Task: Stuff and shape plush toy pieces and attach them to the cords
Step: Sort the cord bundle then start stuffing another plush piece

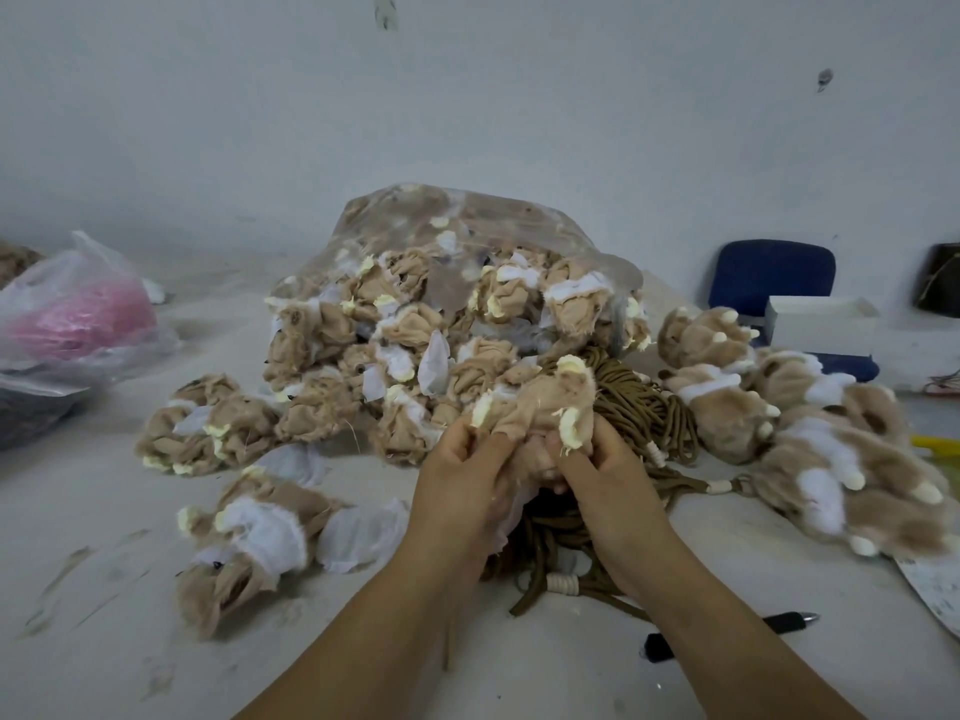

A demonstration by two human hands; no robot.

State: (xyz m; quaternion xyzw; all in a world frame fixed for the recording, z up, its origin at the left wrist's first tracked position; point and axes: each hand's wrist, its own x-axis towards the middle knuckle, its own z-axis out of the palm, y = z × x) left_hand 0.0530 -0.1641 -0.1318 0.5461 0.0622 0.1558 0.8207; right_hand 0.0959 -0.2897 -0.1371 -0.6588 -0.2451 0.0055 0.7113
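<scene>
A tan, inside-out plush piece (540, 402) with cream claws is held up over the middle of the table. My left hand (462, 475) grips its left side, and my right hand (597, 465) pinches its right side near a claw. Brown cords (644, 407) with white beads lie coiled just under and behind my hands. A clear bag (452, 236) spills several unturned tan pieces behind them. Finished furry paws (810, 433) lie in a heap at the right, some on cords. Loose unturned pieces (249, 532) lie at the left front.
A plastic bag with pink material (78, 314) sits at the far left. A black pen (727, 634) lies at the front right, near a paper sheet (935, 589). A white box (821, 324) rests on a blue chair (774, 278) at the back right.
</scene>
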